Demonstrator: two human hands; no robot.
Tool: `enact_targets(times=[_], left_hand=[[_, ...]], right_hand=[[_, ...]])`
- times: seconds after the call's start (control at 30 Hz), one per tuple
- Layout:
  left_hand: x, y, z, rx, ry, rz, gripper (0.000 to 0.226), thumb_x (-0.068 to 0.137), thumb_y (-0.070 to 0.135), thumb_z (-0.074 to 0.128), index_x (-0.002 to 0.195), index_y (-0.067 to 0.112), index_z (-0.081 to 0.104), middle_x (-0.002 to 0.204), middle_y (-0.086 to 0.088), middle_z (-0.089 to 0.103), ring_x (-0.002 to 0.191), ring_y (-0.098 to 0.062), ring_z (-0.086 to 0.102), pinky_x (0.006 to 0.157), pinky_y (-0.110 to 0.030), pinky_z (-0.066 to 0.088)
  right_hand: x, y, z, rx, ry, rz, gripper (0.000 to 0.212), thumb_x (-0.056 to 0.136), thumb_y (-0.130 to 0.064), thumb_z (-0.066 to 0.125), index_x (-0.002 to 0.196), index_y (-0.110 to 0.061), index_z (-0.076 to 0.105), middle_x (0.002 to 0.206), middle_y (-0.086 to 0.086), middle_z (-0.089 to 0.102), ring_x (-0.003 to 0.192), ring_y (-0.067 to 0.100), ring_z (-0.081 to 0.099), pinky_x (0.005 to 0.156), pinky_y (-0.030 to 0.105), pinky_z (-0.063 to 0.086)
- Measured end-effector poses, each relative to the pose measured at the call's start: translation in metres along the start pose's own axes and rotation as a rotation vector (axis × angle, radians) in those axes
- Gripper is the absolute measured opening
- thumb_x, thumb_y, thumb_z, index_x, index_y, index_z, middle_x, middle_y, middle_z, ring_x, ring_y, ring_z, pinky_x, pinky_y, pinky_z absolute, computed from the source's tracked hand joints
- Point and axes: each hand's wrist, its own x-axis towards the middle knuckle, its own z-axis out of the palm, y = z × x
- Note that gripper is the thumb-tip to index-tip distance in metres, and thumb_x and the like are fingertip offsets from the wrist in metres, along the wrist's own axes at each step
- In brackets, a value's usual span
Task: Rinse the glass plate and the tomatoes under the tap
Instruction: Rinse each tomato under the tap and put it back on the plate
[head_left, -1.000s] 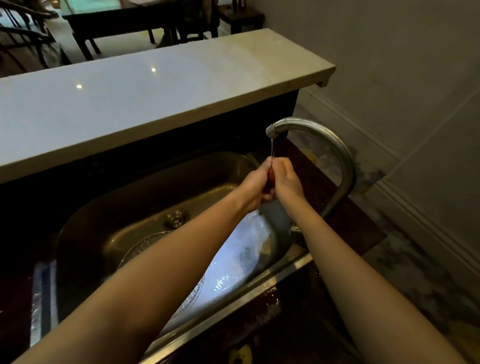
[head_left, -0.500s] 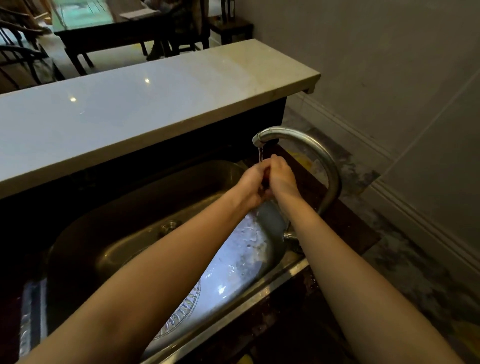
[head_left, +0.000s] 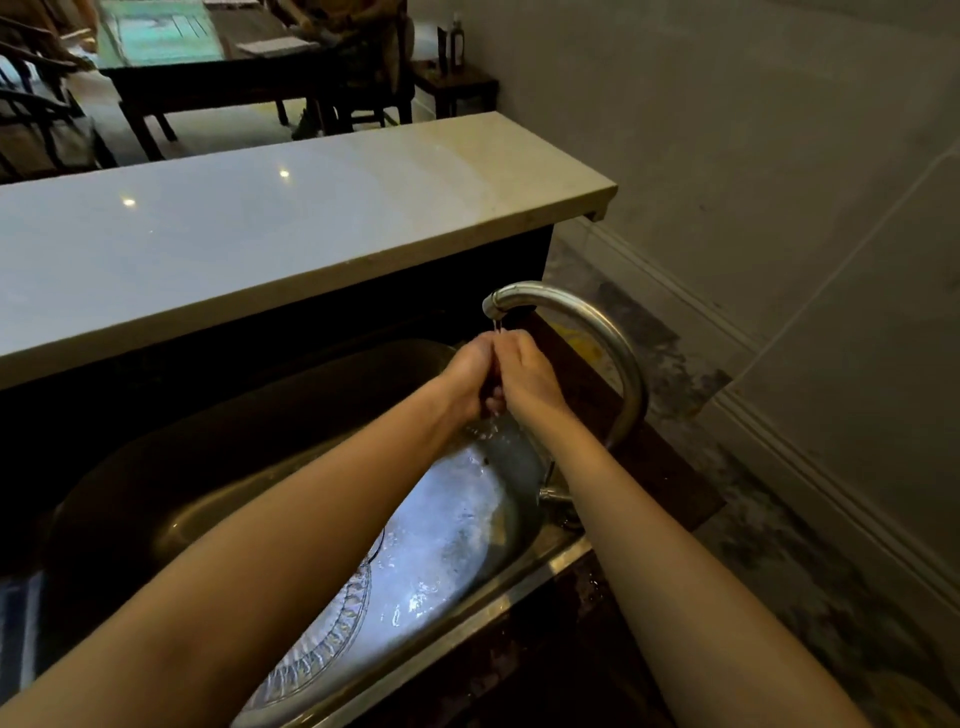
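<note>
Since a second ago: both hands pressed closer | left hand (head_left: 470, 379), right hand (head_left: 524, 374) fingers closed together, tomato hidden | tap (head_left: 571, 312) trickling above fingers | glass plate (head_left: 415, 561) below | rinsing ongoing.

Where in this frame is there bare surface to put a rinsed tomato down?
The pale counter behind the sink is bare along its length. The sink's left floor looks free. The right end is crowded: glass plate, and both hands, left hand and right hand, clasped under the tap.
</note>
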Motion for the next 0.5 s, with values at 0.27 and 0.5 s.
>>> enact_targets(times=[0.27, 0.5], left_hand=[[0.000, 0.001, 0.008, -0.070, 0.019, 0.034, 0.033, 0.099, 0.035, 0.032, 0.081, 0.016, 0.052, 0.074, -0.004, 0.051, 0.062, -0.015, 0.049, 0.056, -0.027, 0.040], [-0.011, -0.008, 0.014, -0.060, -0.055, -0.098, 0.030, 0.097, 0.042, 0.037, 0.091, 0.017, 0.054, 0.077, -0.003, 0.051, 0.055, -0.009, 0.054, 0.038, -0.016, 0.041]], right_hand=[[0.009, -0.013, 0.006, -0.108, 0.065, 0.100, 0.031, 0.096, -0.039, 0.032, 0.100, -0.018, 0.054, 0.100, 0.010, 0.057, 0.084, 0.022, 0.058, 0.051, 0.025, 0.047], [0.011, -0.002, -0.009, 0.010, 0.157, 0.237, 0.042, 0.097, -0.031, 0.033, 0.114, -0.002, 0.059, 0.100, 0.019, 0.061, 0.090, 0.029, 0.059, 0.070, 0.029, 0.041]])
